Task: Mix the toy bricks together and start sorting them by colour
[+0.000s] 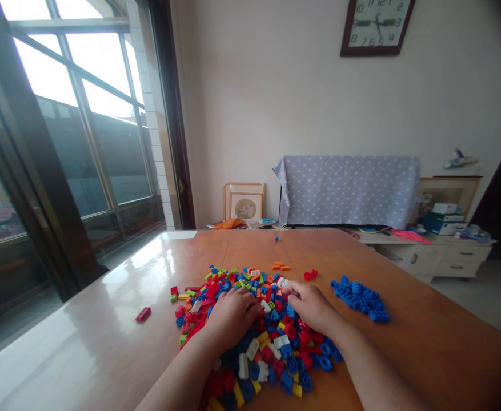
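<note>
A big mixed pile of plastic building bricks (262, 338) in red, blue, yellow, white, green and orange lies on the table before me. My left hand (234, 313) rests palm down on the pile's left middle, its fingers bent and apart from the thumb; the tips are partly hidden among bricks. On the pile's right side is my right hand (309, 304), fingers bent loosely and a little apart, touching bricks near a blue brick (291, 311). I see no brick clearly held in either hand. To the right lies a separate cluster of blue bricks (360, 298).
A red brick (143, 314) lies alone on the wooden table (104, 348) at left. Beyond the pile are orange bricks (280, 266), red bricks (311, 274) and a small blue piece (276, 239). A white cabinet (460, 260) stands behind the table, at right.
</note>
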Available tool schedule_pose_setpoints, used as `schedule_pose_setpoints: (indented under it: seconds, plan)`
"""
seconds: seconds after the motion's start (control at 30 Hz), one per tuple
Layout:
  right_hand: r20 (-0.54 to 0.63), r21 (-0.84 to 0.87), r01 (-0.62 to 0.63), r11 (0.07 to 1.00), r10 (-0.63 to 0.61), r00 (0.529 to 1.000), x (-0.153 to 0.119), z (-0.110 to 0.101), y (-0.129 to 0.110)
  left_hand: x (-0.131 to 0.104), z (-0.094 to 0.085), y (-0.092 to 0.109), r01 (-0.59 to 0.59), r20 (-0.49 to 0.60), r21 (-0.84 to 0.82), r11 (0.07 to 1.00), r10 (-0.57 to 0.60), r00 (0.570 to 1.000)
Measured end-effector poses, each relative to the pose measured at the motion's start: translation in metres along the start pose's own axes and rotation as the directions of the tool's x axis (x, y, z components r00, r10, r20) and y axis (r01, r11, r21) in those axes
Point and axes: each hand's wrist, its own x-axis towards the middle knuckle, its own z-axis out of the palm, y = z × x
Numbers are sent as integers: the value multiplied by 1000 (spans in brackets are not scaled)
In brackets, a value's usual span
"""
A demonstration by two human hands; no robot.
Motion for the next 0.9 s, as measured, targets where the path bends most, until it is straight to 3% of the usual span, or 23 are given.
schedule_pose_setpoints:
  seconds: [0.2, 0.33, 0.57, 0.9]
  plan:
    - [-43, -20, 7, 1000, -8, 999, 1, -1, 0, 1, 3, -5, 21, -45, 1, 1000, -21, 999]
    - [17, -125, 87, 988, -85, 996, -2, 1, -9, 3, 4, -5, 51, -60, -5, 999, -51, 997]
    - [68, -302, 64, 951, -46, 997, -6, 2, -19, 4, 1, -4, 81, -70, -101, 992, -88, 994]
    - [3, -253, 65, 965, -67, 998, -3, 9, -18, -2, -5, 6, -10, -43, -70, 997, 7, 999]
